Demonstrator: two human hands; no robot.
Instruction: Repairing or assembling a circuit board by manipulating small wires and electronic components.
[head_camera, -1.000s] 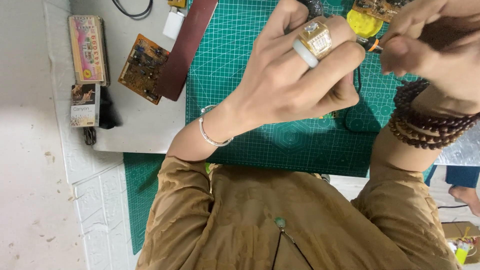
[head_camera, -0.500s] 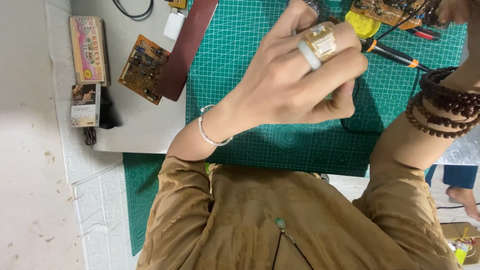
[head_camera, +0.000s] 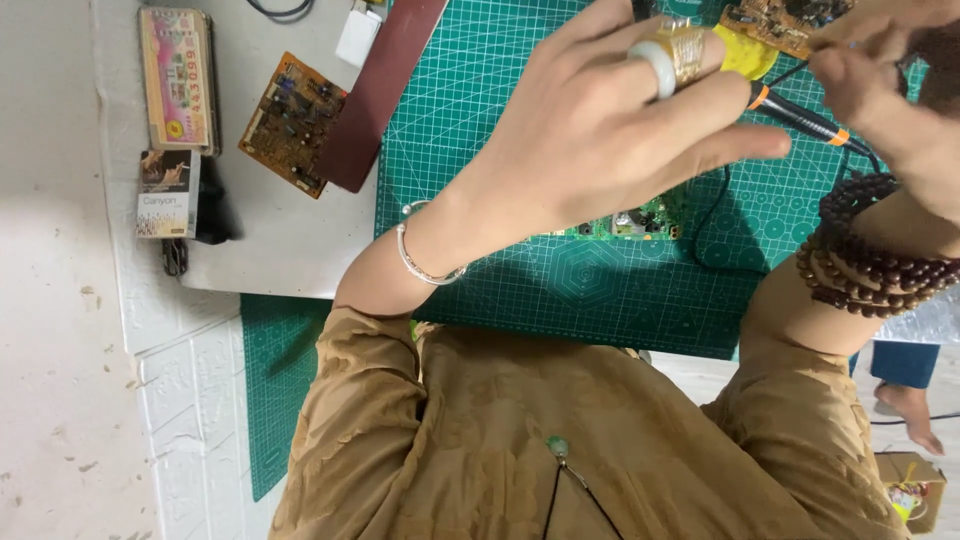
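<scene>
My left hand (head_camera: 600, 150), with a pale ring and a gold ring and a silver bangle at the wrist, hovers with its fingers stretched out over a green cutting mat (head_camera: 600, 290). Part of a green circuit board (head_camera: 640, 220) shows just under its palm. My right hand (head_camera: 880, 70), with dark bead bracelets on the wrist, is at the top right, its fingertips pinched close together above a black soldering iron with orange bands (head_camera: 800, 115). Whether those fingers grip anything is unclear. A yellow pad (head_camera: 745, 50) and a brown circuit board (head_camera: 780, 15) lie beyond the iron.
Left of the mat on the grey table are another brown circuit board (head_camera: 290, 125), a dark red strip (head_camera: 375, 100), a white adapter (head_camera: 357, 38), a stack of printed slips (head_camera: 180, 75) and a small box (head_camera: 165, 195). A cardboard box (head_camera: 905, 490) sits on the floor at the bottom right.
My left hand has uncurled from a loose fist to stretched fingers and dropped lower. My right hand, out of view half a second ago, is back above the soldering iron.
</scene>
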